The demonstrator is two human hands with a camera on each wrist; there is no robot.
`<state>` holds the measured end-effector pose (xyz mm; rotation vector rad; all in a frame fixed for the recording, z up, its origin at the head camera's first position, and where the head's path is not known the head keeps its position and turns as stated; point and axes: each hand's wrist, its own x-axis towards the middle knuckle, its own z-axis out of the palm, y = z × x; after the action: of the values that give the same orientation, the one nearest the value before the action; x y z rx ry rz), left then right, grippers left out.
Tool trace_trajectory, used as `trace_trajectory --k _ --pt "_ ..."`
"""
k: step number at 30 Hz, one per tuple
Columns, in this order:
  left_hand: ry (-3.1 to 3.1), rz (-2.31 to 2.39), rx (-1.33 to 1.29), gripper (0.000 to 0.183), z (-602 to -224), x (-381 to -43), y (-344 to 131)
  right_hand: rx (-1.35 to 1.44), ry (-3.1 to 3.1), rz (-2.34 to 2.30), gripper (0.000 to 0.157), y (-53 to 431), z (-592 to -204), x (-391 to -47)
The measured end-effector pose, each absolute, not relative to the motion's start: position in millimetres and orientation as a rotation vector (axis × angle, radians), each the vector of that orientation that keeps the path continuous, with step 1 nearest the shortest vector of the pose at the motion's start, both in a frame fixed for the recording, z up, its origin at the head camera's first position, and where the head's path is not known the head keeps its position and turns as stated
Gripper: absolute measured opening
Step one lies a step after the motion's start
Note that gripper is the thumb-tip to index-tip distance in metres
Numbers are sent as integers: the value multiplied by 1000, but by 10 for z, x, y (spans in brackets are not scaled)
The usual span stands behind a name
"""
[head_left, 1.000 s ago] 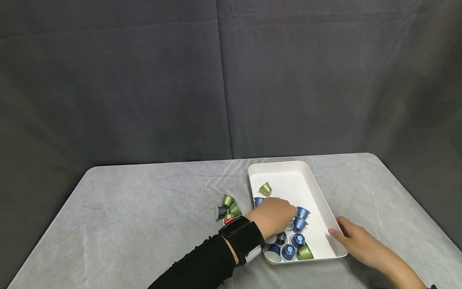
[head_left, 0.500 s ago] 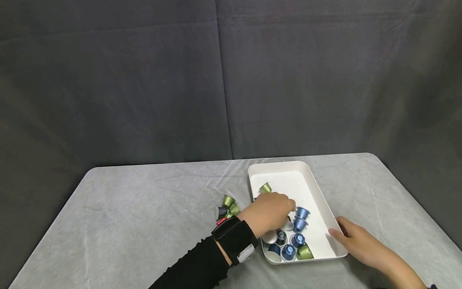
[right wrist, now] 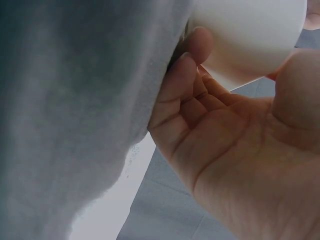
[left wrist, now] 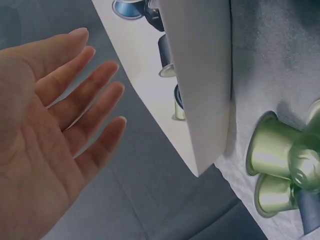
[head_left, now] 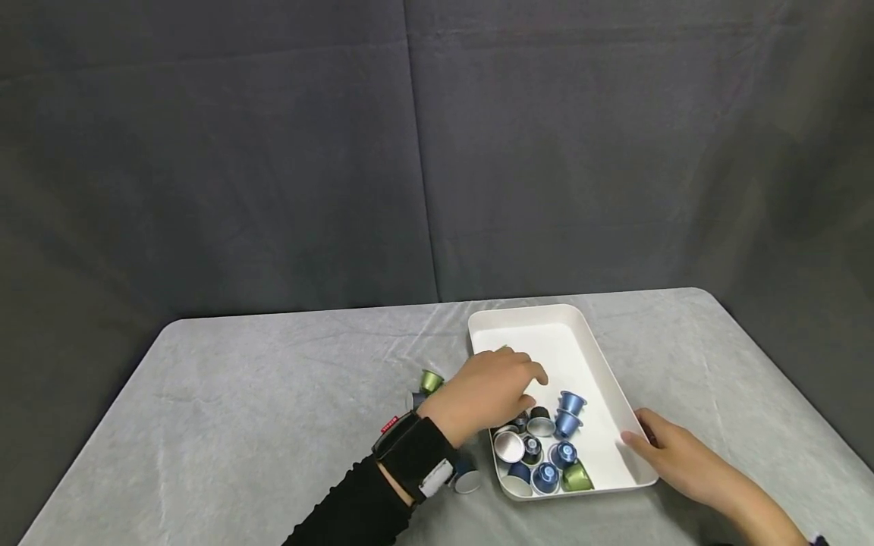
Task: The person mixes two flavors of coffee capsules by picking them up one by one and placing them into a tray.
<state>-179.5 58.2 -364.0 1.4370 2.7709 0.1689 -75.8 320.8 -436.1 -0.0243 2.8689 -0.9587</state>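
Note:
My left hand [head_left: 488,390] hovers over the left side of a white tray [head_left: 608,394]. Its fingers are spread and hold nothing, as the left wrist view shows the bare palm. Below it lie a black coffee capsule [head_left: 540,422] and a silver-lidded capsule [head_left: 508,446]. Blue capsules [head_left: 567,423] and a green capsule [head_left: 577,476] also lie in the tray. At the tray's right near corner my right hand [head_left: 690,459] grips the wall, thumb on the rim. In the right wrist view its fingers [right wrist: 187,75] curl under the tray's wall [right wrist: 250,40].
Left of the tray, green capsules [left wrist: 275,145] and a dark capsule [left wrist: 310,210] lie bunched on the grey cloth. A dark blue capsule [head_left: 467,478] lies near the left wrist strap [head_left: 418,453]. A dark curtain [head_left: 273,167] hangs behind the table.
My left hand has moved left and slightly up, its fingers spreading away from the capsules. The black capsule now shows in the tray. The right hand stays in place.

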Motion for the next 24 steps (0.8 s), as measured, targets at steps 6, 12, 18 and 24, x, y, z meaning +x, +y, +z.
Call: trace_trajectory --k 6,12,18,24 --pt "2830 293 1380 46 -3638 -1816 488 -27 2869 -963 20 3207 -4363 -750" --pt "2828 465 1287 51 -3633 -1846 356 -24 2872 -953 20 3203 -4354 -745" --pt "2853 636 1125 54 -3597 -1960 145 -31 2861 -975 20 3178 -4349 -742" --pt "2859 714 992 53 -3627 -2070 -56 -26 2853 -980 20 3175 -4339 -734"
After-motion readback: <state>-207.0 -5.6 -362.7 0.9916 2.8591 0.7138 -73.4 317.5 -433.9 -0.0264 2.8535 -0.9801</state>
